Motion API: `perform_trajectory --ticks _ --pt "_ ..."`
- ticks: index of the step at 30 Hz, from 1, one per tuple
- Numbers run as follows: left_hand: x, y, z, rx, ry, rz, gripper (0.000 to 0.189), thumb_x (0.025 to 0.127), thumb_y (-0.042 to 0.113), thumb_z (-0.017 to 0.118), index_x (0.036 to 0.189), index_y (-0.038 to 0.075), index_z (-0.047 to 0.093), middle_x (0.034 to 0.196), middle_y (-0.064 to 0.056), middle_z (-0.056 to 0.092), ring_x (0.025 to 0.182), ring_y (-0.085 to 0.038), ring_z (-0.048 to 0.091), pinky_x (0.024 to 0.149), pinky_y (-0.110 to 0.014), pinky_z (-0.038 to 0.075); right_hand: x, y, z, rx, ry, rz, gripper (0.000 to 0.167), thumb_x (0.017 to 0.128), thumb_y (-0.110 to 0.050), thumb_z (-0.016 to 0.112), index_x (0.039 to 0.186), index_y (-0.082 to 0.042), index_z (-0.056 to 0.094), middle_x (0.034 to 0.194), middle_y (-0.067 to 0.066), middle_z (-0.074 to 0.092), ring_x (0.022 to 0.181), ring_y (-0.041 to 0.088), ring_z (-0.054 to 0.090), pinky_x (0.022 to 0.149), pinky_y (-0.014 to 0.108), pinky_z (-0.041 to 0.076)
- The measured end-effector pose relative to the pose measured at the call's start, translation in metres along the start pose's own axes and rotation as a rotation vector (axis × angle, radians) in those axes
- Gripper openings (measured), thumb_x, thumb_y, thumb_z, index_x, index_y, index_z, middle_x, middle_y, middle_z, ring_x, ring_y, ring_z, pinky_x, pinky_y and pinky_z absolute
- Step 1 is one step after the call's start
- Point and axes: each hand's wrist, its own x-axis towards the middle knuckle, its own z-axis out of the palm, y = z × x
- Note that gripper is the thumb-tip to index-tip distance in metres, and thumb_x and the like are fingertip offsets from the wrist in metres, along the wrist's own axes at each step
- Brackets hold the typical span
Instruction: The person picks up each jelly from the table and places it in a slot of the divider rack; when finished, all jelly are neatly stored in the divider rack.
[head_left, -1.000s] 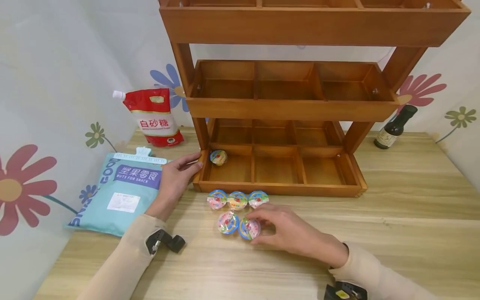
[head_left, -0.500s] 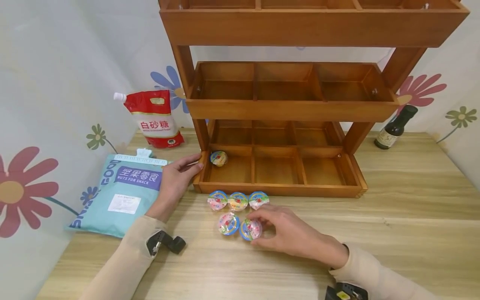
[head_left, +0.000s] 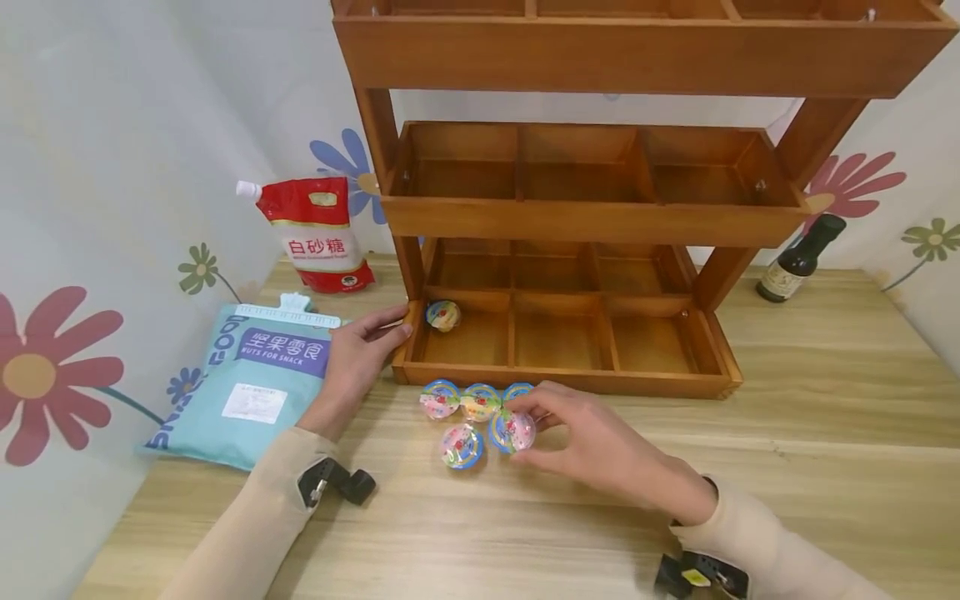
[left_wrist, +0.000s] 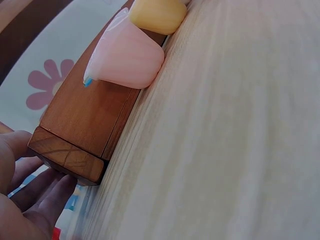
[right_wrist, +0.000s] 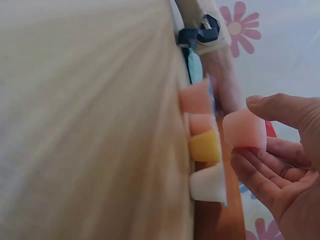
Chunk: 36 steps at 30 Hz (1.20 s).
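Observation:
My right hand (head_left: 600, 437) pinches a pink jelly cup (head_left: 512, 432) between thumb and fingers; in the right wrist view that cup (right_wrist: 245, 130) is lifted off the table. Behind it, along the rack's front, sit a pink cup (head_left: 439, 401), a yellow cup (head_left: 481, 404) and a white cup (right_wrist: 208, 184), which the right fingers partly cover in the head view. Another pink cup (head_left: 461, 447) sits nearer me. My left hand (head_left: 352, 358) touches the left end of the wooden rack's bottom tray (head_left: 562, 382) with relaxed fingers. A yellowish cup (head_left: 443, 316) lies tilted in its front left compartment.
The rack's middle tier (head_left: 592, 219) and top tier (head_left: 645, 58) rise over the bottom tray. At left stand a red sugar pouch (head_left: 318, 237) and a blue nut snack bag (head_left: 247, 387). A dark bottle (head_left: 798, 260) stands at the back right.
My right hand has raised the pink jelly cup from the front row and moved it slightly toward the rack, now overlapping the white cup. My left hand stays at the rack's end.

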Motion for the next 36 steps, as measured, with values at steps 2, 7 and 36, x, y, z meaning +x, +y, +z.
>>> perform_trajectory --ticks 2,7,36 --pt "0.0 0.0 -0.001 0.014 -0.002 -0.001 0.039 0.099 0.018 0.077 0.137 0.009 0.073 0.133 -0.012 0.072 0.114 -0.02 0.071 0.089 -0.018 0.056 0.004 -0.001 -0.004 0.004 0.024 -0.006 0.047 0.084 -0.009 0.092 0.126 -0.008 0.072 0.114 -0.005 0.071 0.099 0.011 0.07 0.09 0.03 0.06" --pt "-0.001 0.0 -0.001 0.024 -0.006 0.005 0.039 0.1 0.018 0.077 0.138 0.009 0.072 0.135 -0.012 0.071 0.118 -0.024 0.07 0.092 -0.019 0.056 0.019 -0.006 -0.012 0.001 0.071 -0.006 0.048 0.083 -0.008 0.093 0.127 -0.006 0.072 0.114 -0.005 0.071 0.1 0.013 0.069 0.092 0.03 0.06" --pt "0.0 -0.001 -0.001 0.002 -0.009 0.022 0.039 0.1 0.014 0.075 0.137 0.005 0.071 0.134 -0.014 0.072 0.117 -0.026 0.071 0.091 -0.02 0.057 0.112 0.006 -0.003 0.028 0.024 0.139 0.05 0.089 -0.011 0.088 0.133 0.001 0.067 0.117 0.008 0.071 0.109 0.022 0.069 0.096 0.029 0.058"
